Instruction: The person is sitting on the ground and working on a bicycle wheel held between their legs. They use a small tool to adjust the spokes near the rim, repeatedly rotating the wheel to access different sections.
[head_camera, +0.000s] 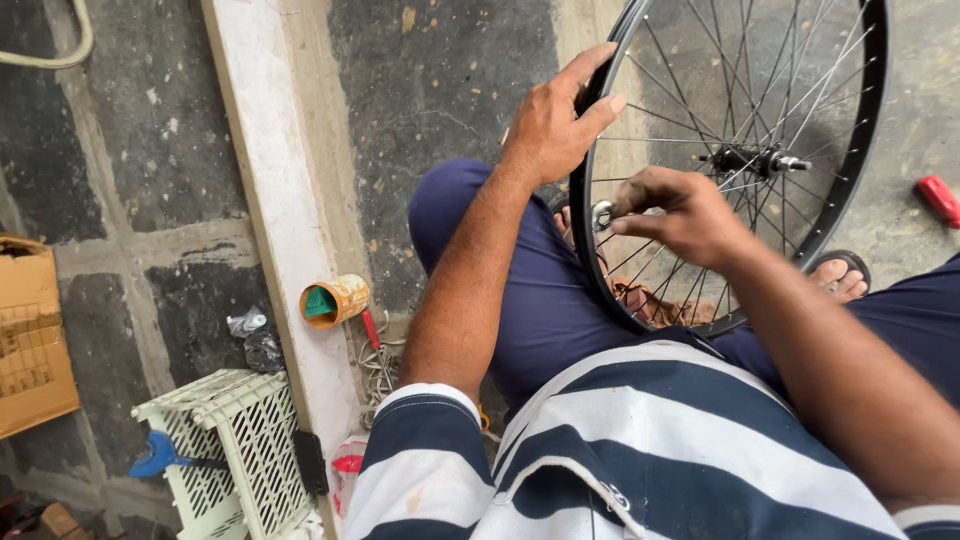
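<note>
A black bicycle wheel rim (868, 130) with thin metal spokes and a hub (752, 158) stands upright between my knees. My left hand (553, 122) grips the rim at its upper left edge. My right hand (680, 212) reaches in among the spokes and pinches a small round silver tool (603, 214) right at the inside of the rim. My navy trousers and striped shirt fill the lower part of the view. One sandalled foot (838, 277) shows behind the wheel.
An orange tin (335, 300) lies on its side by a pale stone ledge (270, 180), with a red-handled tool (371, 328) and wire next to it. A white plastic crate (235, 440), a cardboard box (30, 340) and a red object (938, 198) lie on the floor.
</note>
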